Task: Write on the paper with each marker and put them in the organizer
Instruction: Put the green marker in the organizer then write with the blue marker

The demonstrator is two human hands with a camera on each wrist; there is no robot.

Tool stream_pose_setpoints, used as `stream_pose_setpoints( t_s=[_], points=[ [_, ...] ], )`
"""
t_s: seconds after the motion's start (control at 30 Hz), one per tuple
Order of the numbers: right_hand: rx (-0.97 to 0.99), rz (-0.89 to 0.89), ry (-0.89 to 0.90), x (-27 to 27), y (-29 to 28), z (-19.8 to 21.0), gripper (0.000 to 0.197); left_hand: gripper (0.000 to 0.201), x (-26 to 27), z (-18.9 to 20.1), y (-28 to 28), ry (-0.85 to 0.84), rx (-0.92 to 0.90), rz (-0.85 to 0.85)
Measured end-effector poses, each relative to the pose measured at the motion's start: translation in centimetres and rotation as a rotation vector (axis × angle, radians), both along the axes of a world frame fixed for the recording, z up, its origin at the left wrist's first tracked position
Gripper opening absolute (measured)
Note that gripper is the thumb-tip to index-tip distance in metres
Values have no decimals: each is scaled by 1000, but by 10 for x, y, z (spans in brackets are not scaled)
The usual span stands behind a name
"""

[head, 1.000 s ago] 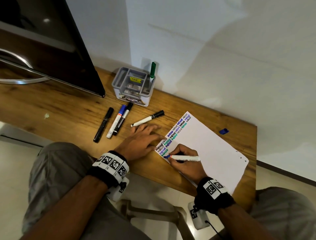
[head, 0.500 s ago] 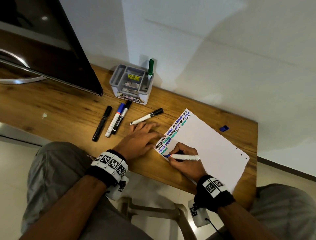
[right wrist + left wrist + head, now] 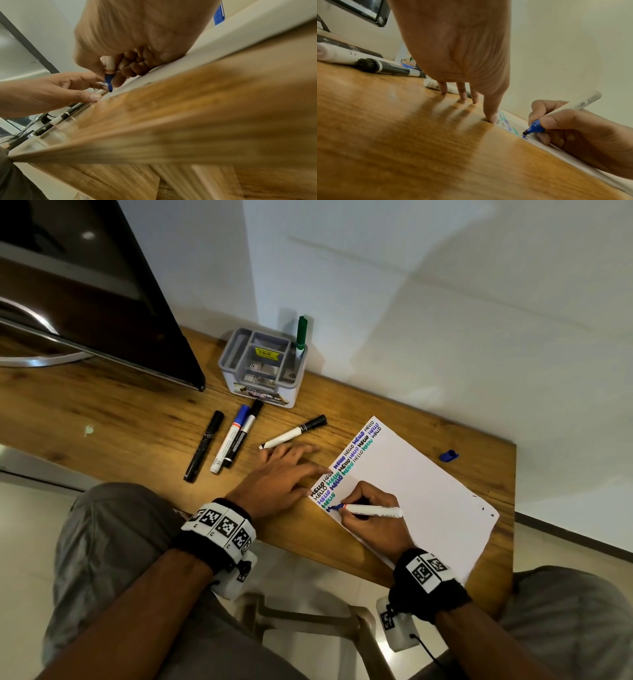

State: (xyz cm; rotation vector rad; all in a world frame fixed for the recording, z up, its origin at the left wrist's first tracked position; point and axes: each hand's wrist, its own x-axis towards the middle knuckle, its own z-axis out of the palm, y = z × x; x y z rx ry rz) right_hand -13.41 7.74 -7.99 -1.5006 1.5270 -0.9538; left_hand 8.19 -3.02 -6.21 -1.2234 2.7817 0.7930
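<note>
My right hand grips a white marker with a blue tip, its nib touching the near left corner of the white paper under rows of "HELLO". My left hand lies flat with fingers spread, holding down the paper's left edge. Its fingertips press on the desk and paper edge. A grey organizer at the back holds one green marker. Several capped markers lie on the desk: a black one, a blue-capped one, a black-capped one and a white one.
A blue cap lies on the wooden desk beyond the paper's far right edge. A dark monitor stands at the back left. A white wall runs behind the desk. My knees are below the near edge.
The blue nib has made small strokes at the paper's near left corner. The left hand stays flat on the paper edge. The head view shifted slightly.
</note>
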Motion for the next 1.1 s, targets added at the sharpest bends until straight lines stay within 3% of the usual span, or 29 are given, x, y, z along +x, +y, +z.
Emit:
stream_pose_setpoints(
  t_s=[0.6, 1.1],
  points=[
    [17, -37, -77, 0, -2, -3, 17, 53, 1, -2, 1, 17, -17, 7],
    [-20, -23, 0, -5, -3, -2, 19, 54, 0, -3, 0, 18, -12, 5]
  ],
)
